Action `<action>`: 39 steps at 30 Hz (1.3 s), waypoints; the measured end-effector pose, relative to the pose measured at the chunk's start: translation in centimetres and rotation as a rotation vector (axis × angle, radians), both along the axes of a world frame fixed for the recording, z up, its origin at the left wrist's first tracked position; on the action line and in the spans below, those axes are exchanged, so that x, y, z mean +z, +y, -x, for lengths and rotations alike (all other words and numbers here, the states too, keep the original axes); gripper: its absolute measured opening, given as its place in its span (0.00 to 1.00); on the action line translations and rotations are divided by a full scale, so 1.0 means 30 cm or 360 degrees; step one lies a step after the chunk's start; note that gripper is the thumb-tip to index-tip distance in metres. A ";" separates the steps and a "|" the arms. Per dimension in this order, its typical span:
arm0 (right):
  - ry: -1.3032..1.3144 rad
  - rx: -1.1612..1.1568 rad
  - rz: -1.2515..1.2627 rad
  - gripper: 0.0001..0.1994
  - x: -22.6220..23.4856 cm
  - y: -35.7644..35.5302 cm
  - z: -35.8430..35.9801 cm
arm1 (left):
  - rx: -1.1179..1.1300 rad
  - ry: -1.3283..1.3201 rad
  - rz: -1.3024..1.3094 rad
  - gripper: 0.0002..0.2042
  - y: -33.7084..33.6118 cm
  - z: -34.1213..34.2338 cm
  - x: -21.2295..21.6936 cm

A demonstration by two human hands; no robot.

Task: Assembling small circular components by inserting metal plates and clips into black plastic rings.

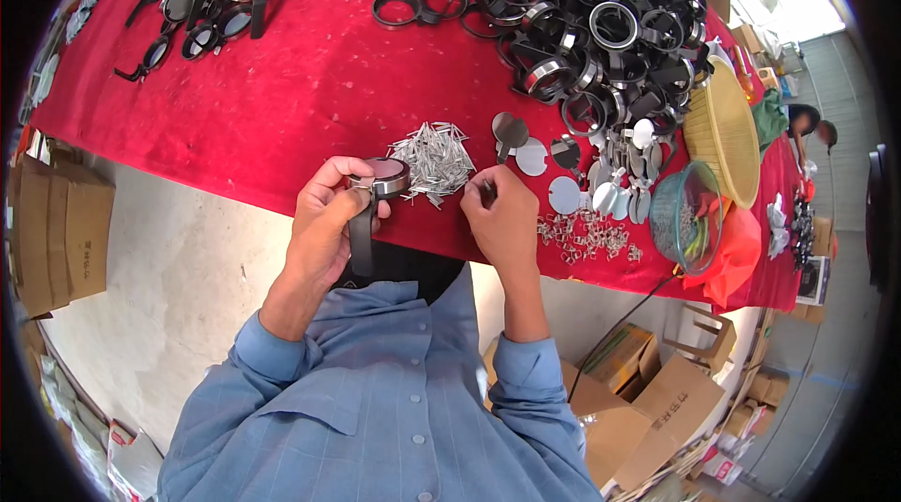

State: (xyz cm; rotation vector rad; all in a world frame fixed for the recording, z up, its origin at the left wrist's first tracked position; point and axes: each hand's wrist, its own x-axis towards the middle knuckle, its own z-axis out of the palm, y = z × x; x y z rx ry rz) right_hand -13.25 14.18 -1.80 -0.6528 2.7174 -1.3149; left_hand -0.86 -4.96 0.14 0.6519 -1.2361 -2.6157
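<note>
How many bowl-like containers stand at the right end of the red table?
2: a woven yellow basket near the far right edge, and a clear glass bowl just in front of it beside orange cloth. Others may be hidden.

Mirror [383,177]: small, round, silver rim, pinkish-grey face up and tilted, black handle hanging down; gripped in left hand [324,230] at edge of red table, just in front of pin pile.

Pin [489,190]: small dark piece pinched in right hand [502,220] fingertips, mostly hidden, shape hard to tell; held just right of mirror, apart from it.

Pins [435,158]: loose heap of thin silver metal pieces, lying crisscross on red cloth, between and just beyond both hands.
</note>
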 end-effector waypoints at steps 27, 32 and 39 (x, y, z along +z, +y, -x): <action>-0.1096 0.0078 0.1064 0.16 0.152 -0.041 -0.194 | -0.0072 -0.0035 -0.0069 0.12 0.063 -0.005 0.045; -0.0847 0.0068 0.1014 0.07 0.145 -0.043 -0.196 | -0.0100 0.0001 -0.0053 0.12 0.072 -0.006 0.043; -0.0545 0.0029 0.0926 0.03 0.190 -0.072 -0.216 | -0.0123 0.0143 -0.0198 0.12 0.093 -0.009 0.030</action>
